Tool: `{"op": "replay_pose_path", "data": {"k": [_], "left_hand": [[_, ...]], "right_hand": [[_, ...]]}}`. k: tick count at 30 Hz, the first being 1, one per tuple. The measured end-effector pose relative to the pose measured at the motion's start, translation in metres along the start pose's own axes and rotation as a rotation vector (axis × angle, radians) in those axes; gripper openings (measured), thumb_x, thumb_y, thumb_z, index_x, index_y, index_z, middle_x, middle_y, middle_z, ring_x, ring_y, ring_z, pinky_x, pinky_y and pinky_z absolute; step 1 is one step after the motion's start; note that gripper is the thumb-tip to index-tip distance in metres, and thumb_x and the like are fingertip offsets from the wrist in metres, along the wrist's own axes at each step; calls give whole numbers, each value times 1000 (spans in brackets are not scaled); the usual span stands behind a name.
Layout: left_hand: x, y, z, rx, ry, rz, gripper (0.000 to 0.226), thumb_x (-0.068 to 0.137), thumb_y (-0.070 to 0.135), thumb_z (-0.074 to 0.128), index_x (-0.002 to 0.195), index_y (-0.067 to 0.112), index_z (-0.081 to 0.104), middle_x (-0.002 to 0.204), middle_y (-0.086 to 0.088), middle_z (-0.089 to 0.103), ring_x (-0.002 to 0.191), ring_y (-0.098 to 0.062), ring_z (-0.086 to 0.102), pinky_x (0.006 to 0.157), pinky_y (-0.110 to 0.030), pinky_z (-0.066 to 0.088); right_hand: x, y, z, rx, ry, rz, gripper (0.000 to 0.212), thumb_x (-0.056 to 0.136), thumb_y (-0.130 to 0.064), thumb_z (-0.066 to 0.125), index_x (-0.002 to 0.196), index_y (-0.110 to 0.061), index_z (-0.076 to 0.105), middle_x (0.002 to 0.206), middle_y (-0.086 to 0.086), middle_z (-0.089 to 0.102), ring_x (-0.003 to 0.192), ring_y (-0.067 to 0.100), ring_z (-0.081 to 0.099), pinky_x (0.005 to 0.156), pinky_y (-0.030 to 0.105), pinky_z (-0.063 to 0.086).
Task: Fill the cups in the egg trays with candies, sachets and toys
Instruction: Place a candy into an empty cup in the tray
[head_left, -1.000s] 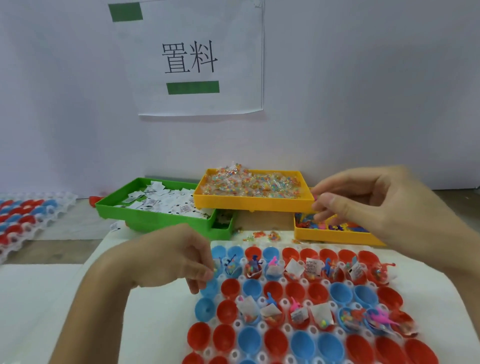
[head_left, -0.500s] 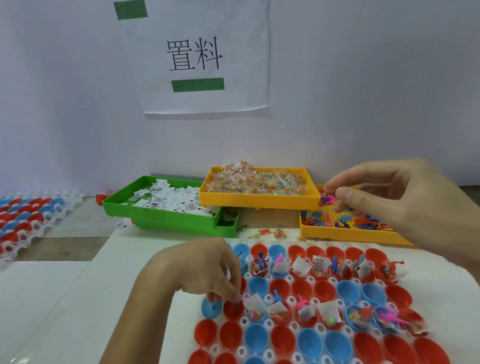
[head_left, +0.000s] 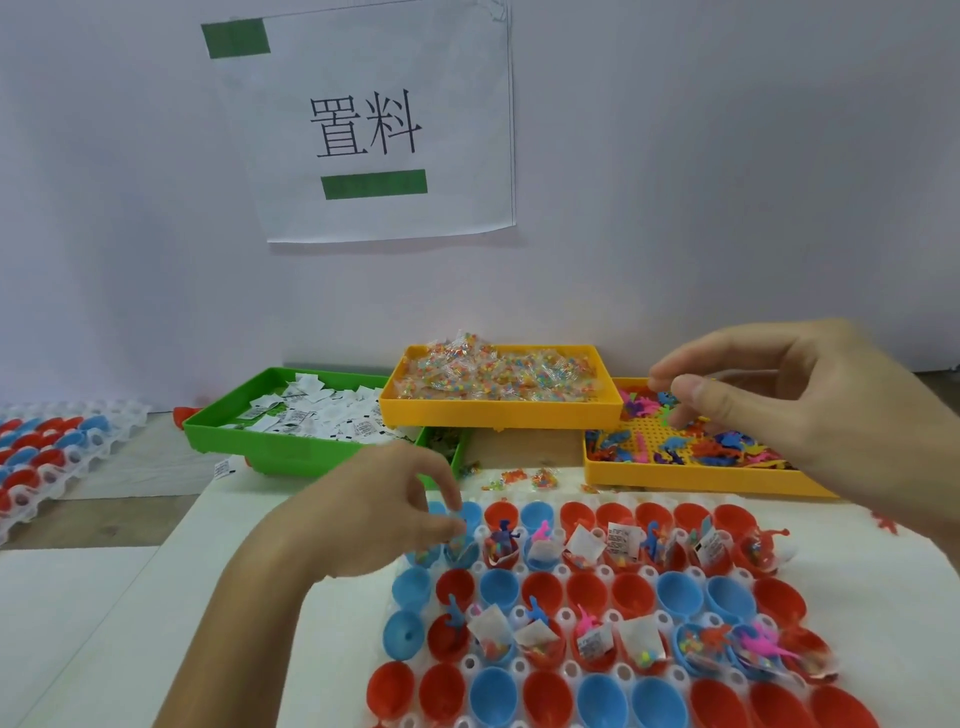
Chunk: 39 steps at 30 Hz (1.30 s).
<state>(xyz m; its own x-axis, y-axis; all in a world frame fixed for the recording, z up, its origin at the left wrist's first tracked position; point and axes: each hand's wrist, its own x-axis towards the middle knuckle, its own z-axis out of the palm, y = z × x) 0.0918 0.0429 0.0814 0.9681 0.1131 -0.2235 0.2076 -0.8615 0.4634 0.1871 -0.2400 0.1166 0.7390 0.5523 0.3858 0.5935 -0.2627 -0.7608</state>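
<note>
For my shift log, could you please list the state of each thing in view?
Green plastic tray: holds white sachets.
Raised yellow tray: heaped with candy packets.
Lower yellow tray: holds toys.
Left hand: pinching over a blue cup.
Right hand: over the toys, apparently empty.

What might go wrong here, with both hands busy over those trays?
The candy tray sits propped across the green tray and toy tray; the right hand reaching for toys might knock it. The left hand works low over filled cups, so it may flick out protruding sachets or toys.
</note>
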Motion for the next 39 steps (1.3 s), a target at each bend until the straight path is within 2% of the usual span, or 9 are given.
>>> {"op": "replay_pose_path", "data": {"k": [6, 10, 13, 21, 25, 30, 32, 34, 39], "left_hand": [[67, 28, -18, -44, 524, 70, 10, 88, 27, 71, 97, 24, 71, 87, 4, 67, 72, -4, 60, 57, -15, 41], [121, 44, -23, 79, 405, -18, 26, 89, 25, 73, 111, 11, 70, 115, -11, 65, 92, -24, 65, 76, -28, 49], [142, 42, -16, 241, 326, -39, 22, 87, 19, 75, 105, 6, 73, 114, -12, 68, 101, -27, 66, 83, -34, 55], [128, 45, -23, 93, 607, 48, 14, 92, 6, 64, 91, 8, 77, 93, -10, 74, 83, -26, 68, 81, -39, 56], [77, 71, -17, -222, 744, 249, 15, 96, 12, 60, 88, 16, 71, 80, 4, 73, 71, -12, 68, 62, -21, 51], [6, 92, 18, -801, 585, 446, 10, 94, 2, 62, 92, 9, 69, 72, -4, 74, 64, -15, 72, 60, -19, 55], [-6, 92, 28, -952, 499, 471, 12, 93, -2, 62, 96, 6, 69, 74, -7, 75, 66, -16, 73, 64, -19, 56], [-9, 91, 31, -1012, 466, 471, 16, 91, -4, 62, 96, 9, 70, 75, -7, 75, 68, -17, 74, 66, -21, 57], [-6, 88, 33, -960, 532, 450, 24, 91, -3, 64, 88, 20, 72, 72, -6, 74, 67, -18, 74, 65, -26, 59]], "right_hand": [[0, 1, -7, 21, 24, -6, 29, 68, -60, 60, 92, -49, 73, 82, -15, 76, 81, 1, 73, 68, 26, 59], [-1, -1, -6, -1, 34, 0, 29, 69, -60, 58, 88, -45, 74, 80, -19, 75, 80, -3, 71, 70, 21, 51], [-2, -2, -6, 7, 50, 12, 28, 70, -56, 59, 87, -40, 75, 81, -19, 75, 79, -2, 72, 72, 21, 49], [-3, -1, -6, 3, 67, 44, 14, 83, -45, 64, 89, -40, 75, 83, -21, 74, 80, -3, 71, 74, 24, 50], [-1, 2, 2, 3, 100, 75, 10, 90, -35, 66, 93, -41, 73, 89, -24, 74, 82, -3, 71, 74, 24, 53], [3, -4, 26, 69, 49, 109, 34, 78, -60, 63, 105, -40, 69, 93, -20, 74, 82, 3, 73, 75, 33, 61], [2, -7, 36, 125, 39, 85, 24, 82, -49, 69, 102, -37, 71, 89, -16, 75, 79, 6, 74, 71, 29, 61], [2, -9, 41, 129, 67, 49, 7, 87, -35, 71, 93, -34, 74, 85, -15, 76, 78, 3, 73, 69, 21, 59], [1, -14, 47, 49, 134, 27, 8, 89, -33, 70, 85, -36, 76, 82, -21, 74, 79, -1, 71, 73, 18, 58]]}}
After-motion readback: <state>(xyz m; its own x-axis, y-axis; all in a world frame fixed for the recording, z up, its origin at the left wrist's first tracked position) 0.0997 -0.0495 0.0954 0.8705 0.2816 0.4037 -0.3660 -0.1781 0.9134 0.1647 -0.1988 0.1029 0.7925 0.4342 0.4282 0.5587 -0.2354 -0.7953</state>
